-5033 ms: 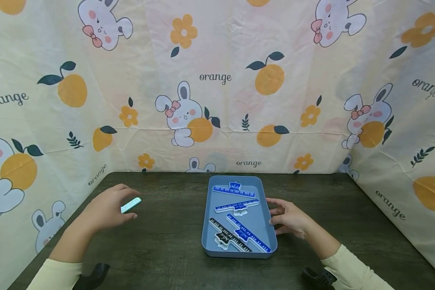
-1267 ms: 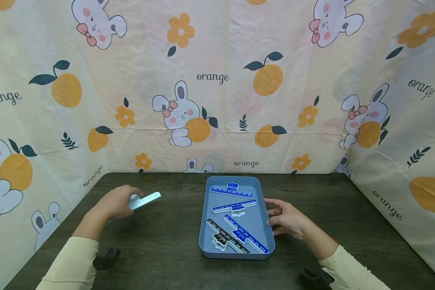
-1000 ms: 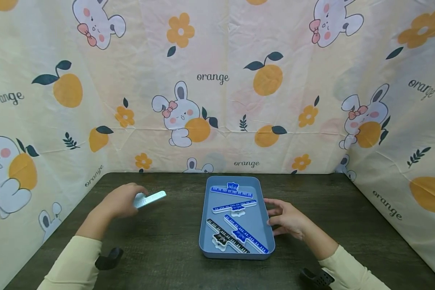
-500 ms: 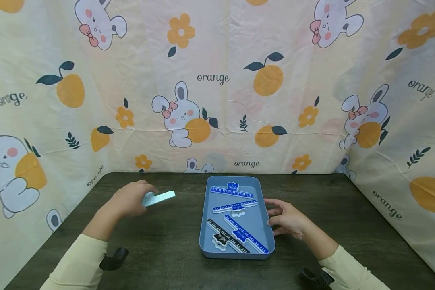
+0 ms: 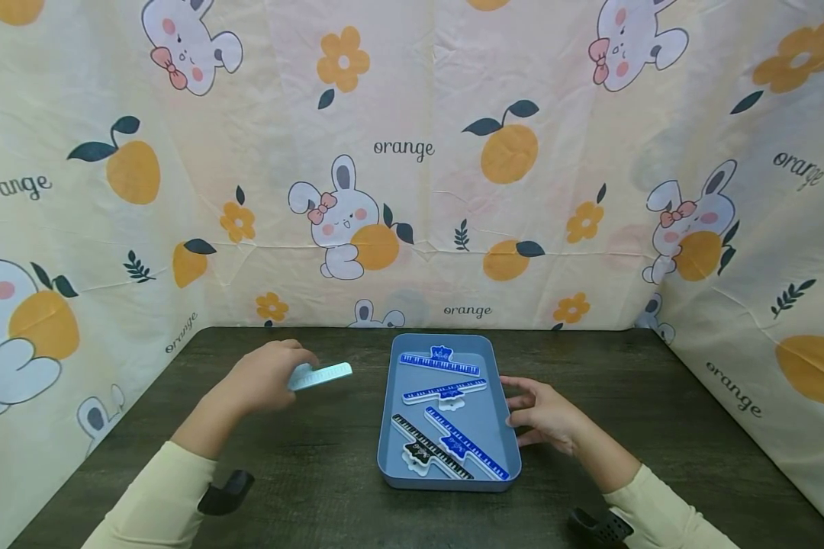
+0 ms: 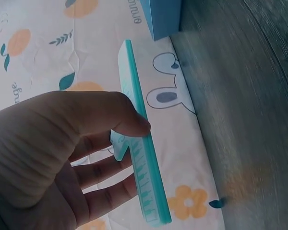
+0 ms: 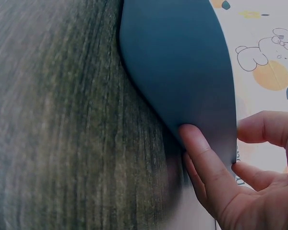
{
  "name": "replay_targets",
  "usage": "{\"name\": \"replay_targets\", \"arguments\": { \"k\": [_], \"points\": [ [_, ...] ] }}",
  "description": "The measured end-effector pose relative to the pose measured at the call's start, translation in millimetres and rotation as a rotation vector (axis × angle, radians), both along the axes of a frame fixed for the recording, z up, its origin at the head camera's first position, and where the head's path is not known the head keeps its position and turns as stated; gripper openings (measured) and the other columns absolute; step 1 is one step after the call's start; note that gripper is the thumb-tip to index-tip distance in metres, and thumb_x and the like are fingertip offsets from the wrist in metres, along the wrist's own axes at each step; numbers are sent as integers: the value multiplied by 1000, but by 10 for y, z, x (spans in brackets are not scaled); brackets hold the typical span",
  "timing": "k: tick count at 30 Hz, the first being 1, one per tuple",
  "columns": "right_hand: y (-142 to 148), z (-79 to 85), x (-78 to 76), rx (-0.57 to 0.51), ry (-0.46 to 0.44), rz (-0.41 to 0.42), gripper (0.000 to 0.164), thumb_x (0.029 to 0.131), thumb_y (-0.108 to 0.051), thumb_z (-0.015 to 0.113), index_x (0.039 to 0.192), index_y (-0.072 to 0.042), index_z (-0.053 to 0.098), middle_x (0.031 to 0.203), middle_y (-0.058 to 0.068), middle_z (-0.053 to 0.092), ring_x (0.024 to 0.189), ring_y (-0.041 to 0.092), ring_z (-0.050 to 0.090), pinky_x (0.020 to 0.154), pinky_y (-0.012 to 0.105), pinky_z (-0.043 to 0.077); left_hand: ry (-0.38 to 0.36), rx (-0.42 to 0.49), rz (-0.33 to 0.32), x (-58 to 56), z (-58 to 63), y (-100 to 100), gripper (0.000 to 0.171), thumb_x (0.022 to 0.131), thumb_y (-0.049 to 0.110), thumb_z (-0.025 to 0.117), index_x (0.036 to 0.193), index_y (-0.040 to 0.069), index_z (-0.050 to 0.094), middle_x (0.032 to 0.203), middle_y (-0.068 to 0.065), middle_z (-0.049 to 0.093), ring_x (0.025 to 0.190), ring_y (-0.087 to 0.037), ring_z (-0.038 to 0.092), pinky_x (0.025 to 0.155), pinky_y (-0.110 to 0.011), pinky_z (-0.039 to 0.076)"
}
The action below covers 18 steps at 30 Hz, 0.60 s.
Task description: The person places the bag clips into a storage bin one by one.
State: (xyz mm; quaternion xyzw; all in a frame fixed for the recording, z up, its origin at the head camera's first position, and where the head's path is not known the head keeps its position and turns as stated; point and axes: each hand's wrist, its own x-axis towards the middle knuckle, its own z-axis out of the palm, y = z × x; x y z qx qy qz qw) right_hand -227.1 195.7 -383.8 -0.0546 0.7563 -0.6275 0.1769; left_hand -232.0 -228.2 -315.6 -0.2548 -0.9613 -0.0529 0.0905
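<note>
My left hand (image 5: pixel 264 375) pinches a turquoise long-edged clip (image 5: pixel 324 376) between thumb and fingers, held above the table to the left of the tray. In the left wrist view the thumb presses on the turquoise clip (image 6: pixel 143 172), with fingers behind it. A blue-grey tray (image 5: pixel 388 435) lies on the table and holds three blue clips (image 5: pixel 463 442) and one black clip (image 5: pixel 419 450), all with piano-key patterns. At the tray's right side, my right hand (image 5: pixel 549 415) touches the outer wall with extended fingers; the right wrist view shows its fingertips (image 7: pixel 194 136) against that wall.
The dark wooden table (image 5: pixel 329 488) carries the tray near its middle. A patterned cloth (image 5: pixel 426 191) with rabbits and oranges stands behind the table and along both sides. Black bands (image 5: pixel 226 492) sit at both wrists.
From lying low at the far left, the turquoise clip has been picked up by my left hand and carried right, toward the tray. My right hand stays at the tray's side.
</note>
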Motion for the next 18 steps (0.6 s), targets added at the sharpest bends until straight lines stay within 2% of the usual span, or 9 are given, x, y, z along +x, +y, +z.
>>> {"name": "replay_targets", "arguments": {
  "k": [18],
  "points": [
    [-3,2,-9,1,7,2,77,83,11,60,150,3,24,125,33,55,93,33,66,69,50,57,20,-27,-60,-4,48,363,49,66,-8,71,109,15,72,104,-2,65,96,-24,60,63,-35,48]
  ]
}}
